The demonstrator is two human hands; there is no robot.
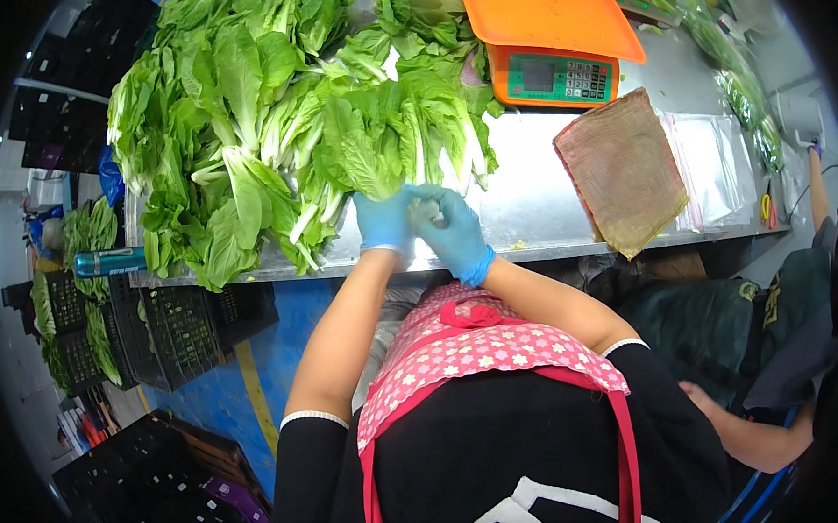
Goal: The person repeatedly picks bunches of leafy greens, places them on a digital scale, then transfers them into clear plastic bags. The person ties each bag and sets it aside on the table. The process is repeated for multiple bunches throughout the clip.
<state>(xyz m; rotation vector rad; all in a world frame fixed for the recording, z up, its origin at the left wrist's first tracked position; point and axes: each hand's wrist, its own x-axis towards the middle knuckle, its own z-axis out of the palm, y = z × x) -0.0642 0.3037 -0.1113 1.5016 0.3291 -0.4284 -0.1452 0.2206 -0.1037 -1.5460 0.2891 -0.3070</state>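
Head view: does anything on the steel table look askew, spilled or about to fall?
The brown mesh bag lies crooked, one corner hanging past the front edge of the steel table. A teal bottle lies on its side at the left edge, by the pile of greens. Both gloved hands, left hand and right hand, hold one bunch; nothing looks spilled.

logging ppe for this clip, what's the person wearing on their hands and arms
Both the left hand and the right hand wear thin blue disposable gloves ending at the wrists. The forearms are bare. Black sleeves with white cuffs are pushed up to about the elbows.
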